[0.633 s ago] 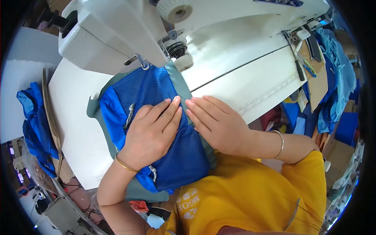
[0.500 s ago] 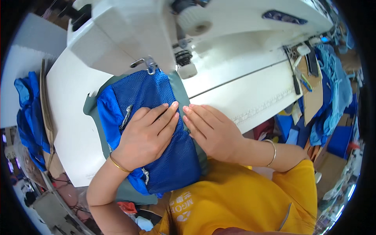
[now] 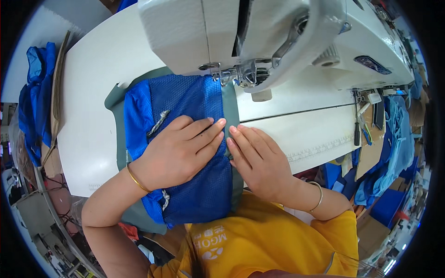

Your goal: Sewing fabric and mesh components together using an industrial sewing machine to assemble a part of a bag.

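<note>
Pressing flat, both open hands, left [image 3: 178,150] and right [image 3: 259,162], hold blue mesh fabric panel [image 3: 185,99] under white sewing machine [image 3: 259,37]; seam barely begun.

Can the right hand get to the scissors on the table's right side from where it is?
Probably yes. The right hand lies flat beside the blue mesh fabric, and the stretch of white table between it and the scissors shows nothing in the way.

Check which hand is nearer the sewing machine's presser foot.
Left. The left hand lies flat on the blue mesh fabric, fingertips just below the presser foot; the right hand rests lower, alongside.
</note>
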Motion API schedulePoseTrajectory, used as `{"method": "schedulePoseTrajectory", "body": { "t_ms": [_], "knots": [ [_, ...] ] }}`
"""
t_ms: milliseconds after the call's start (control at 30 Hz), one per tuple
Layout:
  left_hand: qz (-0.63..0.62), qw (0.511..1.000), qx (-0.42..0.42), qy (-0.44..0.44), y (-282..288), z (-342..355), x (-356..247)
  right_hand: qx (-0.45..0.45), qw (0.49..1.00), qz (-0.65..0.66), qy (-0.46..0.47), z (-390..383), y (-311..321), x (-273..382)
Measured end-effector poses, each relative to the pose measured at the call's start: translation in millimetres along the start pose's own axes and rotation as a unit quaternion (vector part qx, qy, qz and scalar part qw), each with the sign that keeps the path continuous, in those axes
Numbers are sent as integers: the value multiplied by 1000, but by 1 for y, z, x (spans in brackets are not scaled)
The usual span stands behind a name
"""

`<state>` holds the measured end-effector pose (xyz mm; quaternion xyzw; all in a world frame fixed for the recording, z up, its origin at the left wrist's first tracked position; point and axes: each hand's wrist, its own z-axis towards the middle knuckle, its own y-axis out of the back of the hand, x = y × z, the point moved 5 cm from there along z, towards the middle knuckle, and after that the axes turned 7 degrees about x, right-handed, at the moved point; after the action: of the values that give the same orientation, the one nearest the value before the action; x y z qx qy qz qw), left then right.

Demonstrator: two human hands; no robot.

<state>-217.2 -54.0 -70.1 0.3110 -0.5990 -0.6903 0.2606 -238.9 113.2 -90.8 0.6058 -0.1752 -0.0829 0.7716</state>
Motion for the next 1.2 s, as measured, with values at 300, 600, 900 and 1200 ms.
{"method": "schedulePoseTrajectory", "body": {
  "t_ms": [300, 600, 900, 1200],
  "knots": [
    [-2, 1000, -9, 7, 2, 5, 13, -15, 1000, -20, -1, 12, 0, -10],
    [3, 1000, 1, 23, 2, 12, 26, -39, 999, -19, -3, 24, -1, -23],
    [33, 999, -29, 25, 7, 22, 29, -74, 997, -26, -13, 29, 2, -33],
    [27, 995, -89, -20, 7, 19, 23, -92, 996, -18, 2, 16, 3, -22]
  ]
}}
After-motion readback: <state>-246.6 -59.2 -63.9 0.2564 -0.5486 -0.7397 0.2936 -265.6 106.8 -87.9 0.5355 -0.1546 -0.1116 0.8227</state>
